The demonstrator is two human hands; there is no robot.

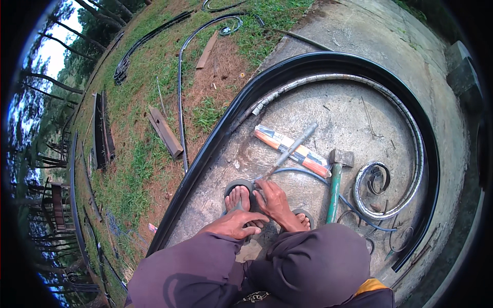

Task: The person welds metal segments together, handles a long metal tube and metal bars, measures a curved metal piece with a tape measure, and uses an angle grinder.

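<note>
My left hand [233,224] lies over my left knee with its fingers loosely bent and apart, and I see nothing in it. Beside my left foot, my right hand [276,201] reaches down with bent fingers drawn together near the end of a thin blue cable [303,171]; what they pinch is too small to make out. Just beyond the fingertips, a grey rod with a thicker far end [304,138] lies slantwise across an orange and white long packet [292,150]. To the right lies a hammer with a green handle [334,192] and a blocky metal head.
A long black curved channel [418,113] arches around the work spot. Inside it runs a silvery bent strip [354,78] ending in a spiral [359,192]. Thin metal rings [403,238] lie at right. Wooden blocks [165,132] and more long dark strips [181,87] lie on the grass.
</note>
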